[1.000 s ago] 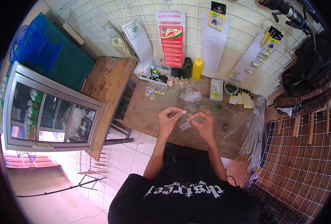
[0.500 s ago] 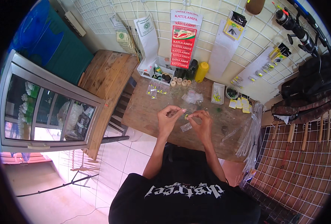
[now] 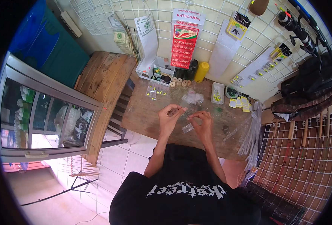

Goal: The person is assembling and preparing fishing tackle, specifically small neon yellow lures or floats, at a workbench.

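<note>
Over the near part of the wooden table point(image 3: 143, 119), my left hand point(image 3: 170, 115) and my right hand point(image 3: 202, 124) face each other, thumbs and fingers pinched. Between the fingertips runs a thin, dark, thread-like piece point(image 3: 186, 113), too small to name. A small clear plastic bag point(image 3: 187, 128) lies on the table just below the fingertips, nearest my right hand. Beyond the hands rests a crumpled heap of clear plastic bags point(image 3: 193, 98). Further left, small yellow-green pieces point(image 3: 156, 92) lie in clear packaging.
At the back stand a white compartment box point(image 3: 147, 77), wooden spools point(image 3: 179, 82) and a yellow bottle point(image 3: 202, 71). A white tray point(image 3: 213, 98), a round tub point(image 3: 231, 92) and yellow cards point(image 3: 241, 104) sit at right. Long plastic sleeves point(image 3: 252, 129) hang at the right edge.
A yellow-green bit seen at my right fingertips is no longer distinct; a dark thin piece shows between the hands. Both hands stay nearly in place, and the view has shifted slightly.
</note>
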`<action>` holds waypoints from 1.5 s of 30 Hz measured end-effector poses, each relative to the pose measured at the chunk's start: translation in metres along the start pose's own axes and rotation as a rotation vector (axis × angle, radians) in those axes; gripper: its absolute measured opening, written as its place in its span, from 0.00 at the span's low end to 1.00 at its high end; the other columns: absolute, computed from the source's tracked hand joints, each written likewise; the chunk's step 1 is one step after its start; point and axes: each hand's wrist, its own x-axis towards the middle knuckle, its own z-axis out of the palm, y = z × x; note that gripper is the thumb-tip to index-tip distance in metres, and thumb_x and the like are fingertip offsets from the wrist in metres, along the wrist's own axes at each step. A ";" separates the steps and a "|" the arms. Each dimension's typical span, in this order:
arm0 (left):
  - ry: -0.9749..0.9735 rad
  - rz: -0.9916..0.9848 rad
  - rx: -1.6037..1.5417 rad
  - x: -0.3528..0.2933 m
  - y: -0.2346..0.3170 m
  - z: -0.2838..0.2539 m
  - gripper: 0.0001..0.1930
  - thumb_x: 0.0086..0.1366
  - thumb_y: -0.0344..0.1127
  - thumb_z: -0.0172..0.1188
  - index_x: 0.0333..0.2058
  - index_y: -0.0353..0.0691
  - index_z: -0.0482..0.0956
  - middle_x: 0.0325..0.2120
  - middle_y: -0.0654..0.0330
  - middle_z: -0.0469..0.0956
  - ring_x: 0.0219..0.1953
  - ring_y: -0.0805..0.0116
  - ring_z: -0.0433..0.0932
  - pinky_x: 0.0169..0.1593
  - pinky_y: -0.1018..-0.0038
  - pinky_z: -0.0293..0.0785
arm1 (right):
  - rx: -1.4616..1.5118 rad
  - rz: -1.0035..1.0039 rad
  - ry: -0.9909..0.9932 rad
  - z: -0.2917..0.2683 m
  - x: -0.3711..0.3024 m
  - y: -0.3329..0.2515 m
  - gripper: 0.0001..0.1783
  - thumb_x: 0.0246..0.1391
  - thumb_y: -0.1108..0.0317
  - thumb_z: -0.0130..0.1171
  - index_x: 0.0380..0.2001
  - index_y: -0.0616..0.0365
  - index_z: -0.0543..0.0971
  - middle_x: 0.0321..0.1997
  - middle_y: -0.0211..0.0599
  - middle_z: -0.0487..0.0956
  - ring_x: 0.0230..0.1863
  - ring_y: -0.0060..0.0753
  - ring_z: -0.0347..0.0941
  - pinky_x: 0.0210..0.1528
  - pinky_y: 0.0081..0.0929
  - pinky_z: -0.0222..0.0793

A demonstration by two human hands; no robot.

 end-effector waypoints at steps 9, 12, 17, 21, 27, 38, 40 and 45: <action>-0.091 0.045 -0.020 0.026 -0.016 0.003 0.05 0.52 0.26 0.69 0.25 0.35 0.80 0.20 0.72 0.73 0.23 0.86 0.62 0.26 0.86 0.56 | 0.036 0.024 0.117 0.000 0.003 0.004 0.07 0.40 0.69 0.69 0.26 0.55 0.82 0.31 0.35 0.78 0.38 0.40 0.70 0.44 0.34 0.62; -0.128 0.056 0.080 0.032 -0.008 0.008 0.05 0.52 0.26 0.68 0.25 0.35 0.80 0.21 0.71 0.74 0.24 0.86 0.62 0.27 0.85 0.56 | 0.025 0.064 0.137 -0.003 0.008 0.005 0.07 0.40 0.69 0.69 0.25 0.55 0.82 0.31 0.36 0.77 0.38 0.40 0.71 0.43 0.34 0.63; -0.129 0.078 0.028 0.041 -0.012 0.004 0.05 0.52 0.26 0.68 0.25 0.35 0.80 0.21 0.71 0.74 0.24 0.85 0.62 0.27 0.85 0.56 | 0.032 0.047 0.197 -0.003 0.014 0.003 0.06 0.42 0.70 0.67 0.27 0.56 0.83 0.30 0.38 0.78 0.36 0.38 0.71 0.40 0.32 0.65; -0.100 0.070 0.013 0.043 -0.011 -0.004 0.05 0.53 0.27 0.68 0.25 0.35 0.80 0.20 0.71 0.73 0.24 0.86 0.62 0.27 0.85 0.57 | 0.070 0.012 0.195 -0.006 0.018 -0.002 0.06 0.44 0.71 0.66 0.28 0.56 0.83 0.29 0.37 0.78 0.35 0.35 0.71 0.38 0.29 0.65; -0.234 -0.125 -0.131 0.045 -0.010 -0.016 0.06 0.55 0.28 0.66 0.32 0.37 0.79 0.25 0.70 0.76 0.25 0.85 0.63 0.30 0.84 0.59 | 0.284 0.135 0.126 -0.014 0.021 -0.001 0.06 0.45 0.72 0.65 0.30 0.58 0.83 0.30 0.36 0.78 0.33 0.30 0.70 0.37 0.26 0.65; -0.534 0.403 0.479 0.062 0.046 0.000 0.18 0.49 0.33 0.69 0.41 0.42 0.81 0.32 0.62 0.80 0.33 0.70 0.72 0.39 0.76 0.67 | -0.244 -0.294 0.003 -0.060 0.047 -0.017 0.06 0.42 0.73 0.64 0.27 0.55 0.80 0.34 0.32 0.74 0.41 0.38 0.68 0.46 0.34 0.61; -0.660 0.477 0.570 0.064 0.049 0.007 0.20 0.47 0.34 0.69 0.42 0.43 0.81 0.33 0.60 0.80 0.33 0.66 0.72 0.40 0.74 0.68 | -0.254 -0.311 -0.027 -0.065 0.050 -0.021 0.06 0.42 0.72 0.64 0.28 0.54 0.80 0.34 0.32 0.74 0.41 0.38 0.68 0.46 0.35 0.62; -0.680 0.415 0.469 0.068 0.052 0.025 0.20 0.48 0.32 0.68 0.43 0.41 0.80 0.27 0.61 0.83 0.26 0.66 0.72 0.38 0.72 0.68 | -0.278 -0.328 -0.090 -0.073 0.058 -0.028 0.07 0.41 0.72 0.65 0.28 0.54 0.80 0.35 0.31 0.74 0.41 0.37 0.68 0.46 0.35 0.62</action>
